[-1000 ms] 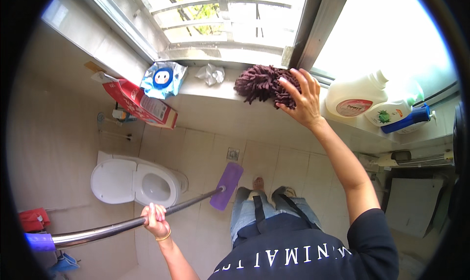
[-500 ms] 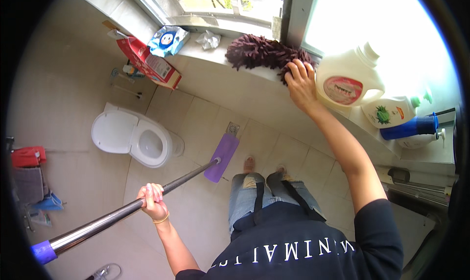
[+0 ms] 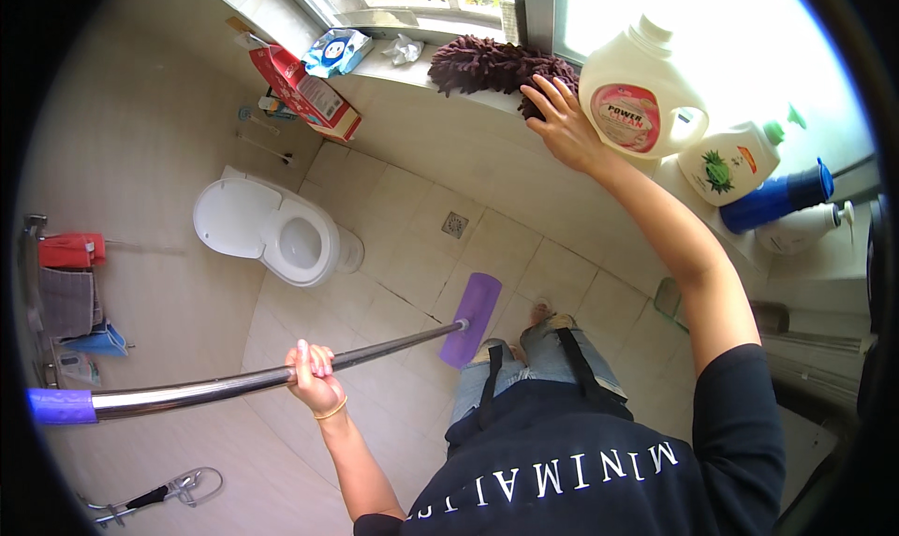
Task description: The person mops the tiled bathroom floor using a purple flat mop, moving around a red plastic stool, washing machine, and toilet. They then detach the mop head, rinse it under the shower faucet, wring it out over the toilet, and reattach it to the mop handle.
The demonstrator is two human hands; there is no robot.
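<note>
My left hand [image 3: 315, 379] is closed round the metal handle of a mop [image 3: 220, 392], whose flat purple head [image 3: 472, 317] rests on the tiled floor close to my feet. At the window ledge, my right hand [image 3: 569, 132] lies with fingers spread over the right end of a dark brown shaggy duster [image 3: 492, 66]. Its fingertips touch the strands and do not wrap round them. A cream detergent bottle [image 3: 688, 124] with a red label stands just right of that hand. Whether the duster has a handle is hidden.
Along the ledge are a blue wipes pack [image 3: 337, 53], crumpled plastic [image 3: 403, 49], a pump bottle [image 3: 716, 173] and a blue bottle [image 3: 782, 197]. A red carton [image 3: 304, 91] stands left. A toilet [image 3: 300, 244], floor drain [image 3: 455, 224] and shower head [image 3: 187, 487] are also around.
The mop head has shifted right, away from the drain and nearer my feet. My right hand's fingers have spread out on the duster. The whole view has shifted a little.
</note>
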